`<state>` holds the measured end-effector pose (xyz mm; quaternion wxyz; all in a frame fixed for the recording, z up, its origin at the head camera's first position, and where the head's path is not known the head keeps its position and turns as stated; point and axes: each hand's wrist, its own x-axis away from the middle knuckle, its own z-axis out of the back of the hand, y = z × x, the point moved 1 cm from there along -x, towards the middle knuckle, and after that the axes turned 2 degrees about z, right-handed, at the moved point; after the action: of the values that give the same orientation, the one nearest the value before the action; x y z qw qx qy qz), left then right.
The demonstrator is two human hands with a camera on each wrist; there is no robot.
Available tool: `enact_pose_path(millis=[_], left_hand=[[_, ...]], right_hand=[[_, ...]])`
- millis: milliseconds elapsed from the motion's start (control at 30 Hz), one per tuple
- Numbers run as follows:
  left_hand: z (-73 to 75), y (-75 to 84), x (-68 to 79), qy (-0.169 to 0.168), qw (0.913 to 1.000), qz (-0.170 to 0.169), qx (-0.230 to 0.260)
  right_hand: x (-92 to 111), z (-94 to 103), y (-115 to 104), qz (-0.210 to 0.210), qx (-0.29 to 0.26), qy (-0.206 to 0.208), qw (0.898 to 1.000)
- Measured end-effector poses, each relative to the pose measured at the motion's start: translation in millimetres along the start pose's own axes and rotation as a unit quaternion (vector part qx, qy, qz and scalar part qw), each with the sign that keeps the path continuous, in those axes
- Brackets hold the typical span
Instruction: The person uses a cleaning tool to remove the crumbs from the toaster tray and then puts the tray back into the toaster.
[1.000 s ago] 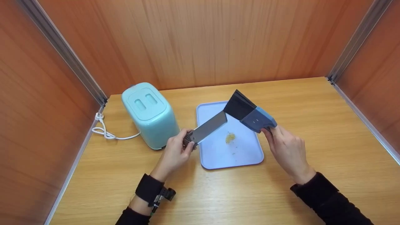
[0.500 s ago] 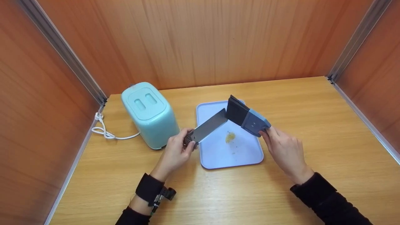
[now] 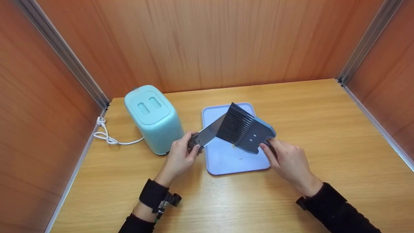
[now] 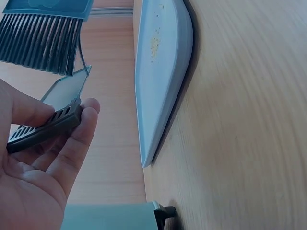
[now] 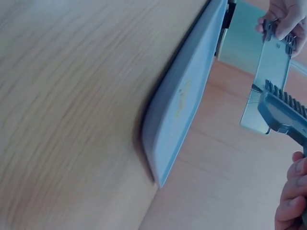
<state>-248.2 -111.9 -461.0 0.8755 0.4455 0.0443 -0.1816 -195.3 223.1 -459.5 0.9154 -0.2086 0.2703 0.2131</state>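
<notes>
My left hand [image 3: 179,155] pinches the dark slotted handle of a flat metal crumb tray [image 3: 208,133], thumb on top, as the left wrist view shows. In my right hand [image 3: 289,161] is a blue-grey brush [image 3: 255,134], gripped by its handle. Its dark bristles [image 3: 235,123] lie over the crumb tray's far part, hiding it in the head view. Both are above a lilac serving tray [image 3: 223,165] on the table. Yellowish crumbs [image 4: 154,47] lie on the serving tray, mostly covered by the brush from above.
To the left of the serving tray stands a mint toaster [image 3: 157,119], its lid-like top having two slots. A white cord [image 3: 110,137] runs from it toward the left wall. Wood-patterned panels [image 3: 226,42] enclose the table [image 3: 226,200] at the back and sides.
My right hand has brought the brush left and toward me along the crumb tray, from its far end, turning the bristles flatter. The left hand and crumb tray have barely moved.
</notes>
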Motion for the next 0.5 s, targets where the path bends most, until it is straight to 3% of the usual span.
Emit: enact_pose_path(millis=[233, 500], left_hand=[[-2.8, 4.3, 0.7, -0.015, 0.9998, 0.01, 0.005], [-4.5, 5.7, 1.3, -0.015, 0.9999, -0.005, 0.005]], right_hand=[[0, -13.9, -18, 0.054, -0.026, -0.016, 0.998], [-1, -23.2, -24, 0.056, -0.008, -0.028, 0.998]])
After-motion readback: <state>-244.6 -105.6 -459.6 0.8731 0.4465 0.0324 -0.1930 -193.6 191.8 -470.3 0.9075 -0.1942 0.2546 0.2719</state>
